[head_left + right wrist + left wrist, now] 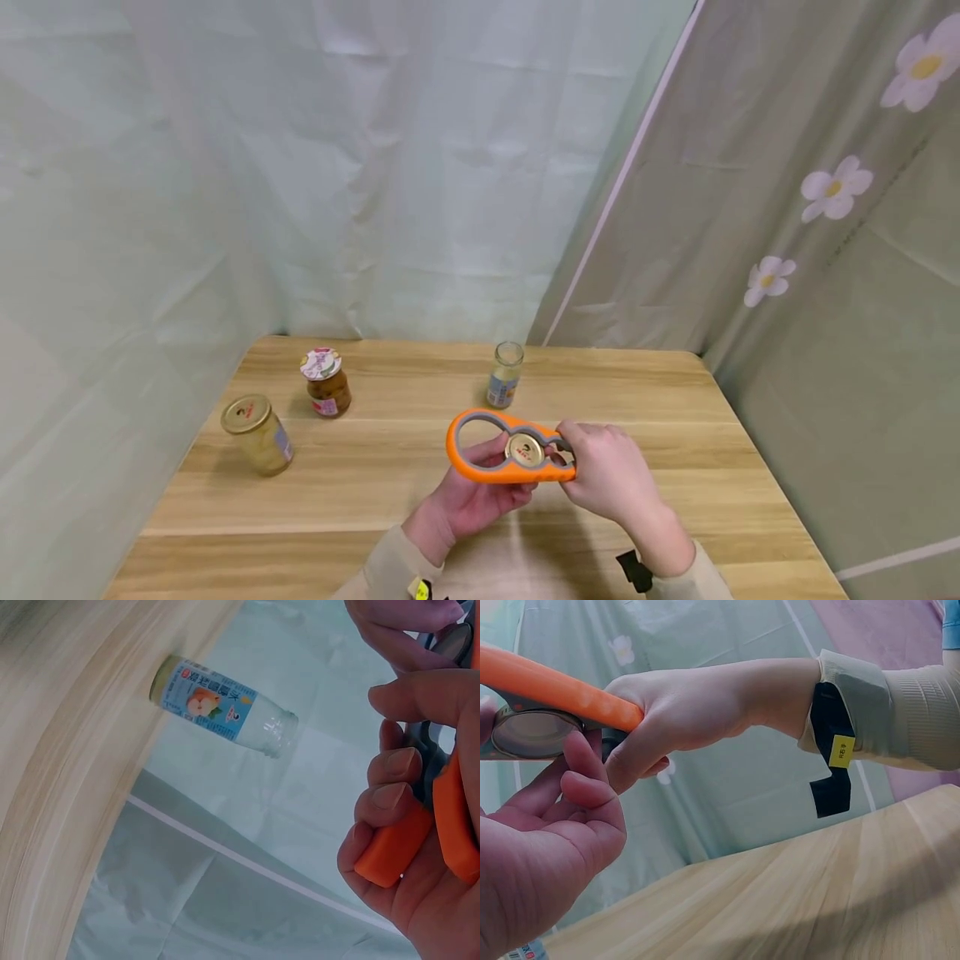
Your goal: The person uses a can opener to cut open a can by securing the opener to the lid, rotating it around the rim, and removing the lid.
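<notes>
An orange jar opener with grey-lined round holes is gripped at its narrow end by my right hand. A gold metal lid sits in one of its middle holes, with no jar beneath it. My left hand is under the opener, palm up. In the left wrist view, its thumb and fingers pinch the lid from both sides, and its underside shows. Behind the opener stands a lidless glass jar with a blue label; the right wrist view shows the same jar and its bare threaded mouth.
At the left of the wooden table stand a gold-lidded jar of pale contents and a smaller jar with a patterned lid and brown contents. Curtains hang behind the table and along its sides.
</notes>
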Demonstrator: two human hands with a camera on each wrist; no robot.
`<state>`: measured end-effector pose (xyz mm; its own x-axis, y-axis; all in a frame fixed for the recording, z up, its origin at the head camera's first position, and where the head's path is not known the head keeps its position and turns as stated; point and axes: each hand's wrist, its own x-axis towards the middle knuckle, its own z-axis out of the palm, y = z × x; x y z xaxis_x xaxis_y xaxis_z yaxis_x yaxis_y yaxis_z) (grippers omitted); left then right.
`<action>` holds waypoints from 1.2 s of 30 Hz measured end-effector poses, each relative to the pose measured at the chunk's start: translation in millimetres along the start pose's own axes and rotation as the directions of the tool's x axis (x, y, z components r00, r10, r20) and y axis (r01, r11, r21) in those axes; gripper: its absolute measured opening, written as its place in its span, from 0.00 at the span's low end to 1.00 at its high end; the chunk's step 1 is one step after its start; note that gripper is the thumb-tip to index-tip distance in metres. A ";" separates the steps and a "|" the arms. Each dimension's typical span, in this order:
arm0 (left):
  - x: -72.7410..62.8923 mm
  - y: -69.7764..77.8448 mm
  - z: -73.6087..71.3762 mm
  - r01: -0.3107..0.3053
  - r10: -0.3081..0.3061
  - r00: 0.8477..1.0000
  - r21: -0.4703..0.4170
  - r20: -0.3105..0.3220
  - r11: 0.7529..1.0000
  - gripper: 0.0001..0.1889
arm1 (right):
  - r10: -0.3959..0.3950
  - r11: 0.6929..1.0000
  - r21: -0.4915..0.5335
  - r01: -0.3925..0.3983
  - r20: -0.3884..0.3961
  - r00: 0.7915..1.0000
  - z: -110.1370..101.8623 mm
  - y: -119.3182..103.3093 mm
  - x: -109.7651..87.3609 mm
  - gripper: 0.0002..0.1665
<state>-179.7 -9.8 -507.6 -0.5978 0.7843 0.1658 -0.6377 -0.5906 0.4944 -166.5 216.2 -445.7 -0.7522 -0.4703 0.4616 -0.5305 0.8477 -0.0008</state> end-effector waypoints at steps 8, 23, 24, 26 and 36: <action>-0.4 -0.7 -0.3 0.021 -0.021 0.999 0.003 -0.039 1.000 0.22 | 0.019 1.000 -0.015 -0.018 0.014 1.000 0.7 -1.2 -4.4 0.17; -1.9 -2.4 -2.7 0.024 -0.020 1.000 0.170 -0.019 0.985 0.19 | 0.037 0.999 -0.005 -0.037 -0.032 0.999 -2.7 -0.4 -3.9 0.15; -2.0 -3.0 -2.7 0.018 -0.018 1.000 0.178 0.000 0.984 0.19 | 0.038 0.999 -0.002 -0.038 -0.034 0.999 -2.5 -0.2 -4.2 0.15; -1.5 -3.8 -2.4 0.006 -0.010 1.000 0.189 0.021 0.982 0.19 | 0.041 0.999 0.001 -0.041 -0.037 0.998 -2.7 0.1 -4.2 0.15; -0.8 -3.0 -4.4 0.006 -0.009 1.000 0.184 0.011 0.983 0.17 | 0.040 0.999 0.017 -0.040 -0.055 0.998 -3.6 -0.3 -1.4 0.15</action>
<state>-179.5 -9.5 -512.9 -0.5871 0.7913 0.1708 -0.5410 -0.5405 0.6443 -163.9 217.4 -443.1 -0.7502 -0.4213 0.5096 -0.5068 0.8614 -0.0339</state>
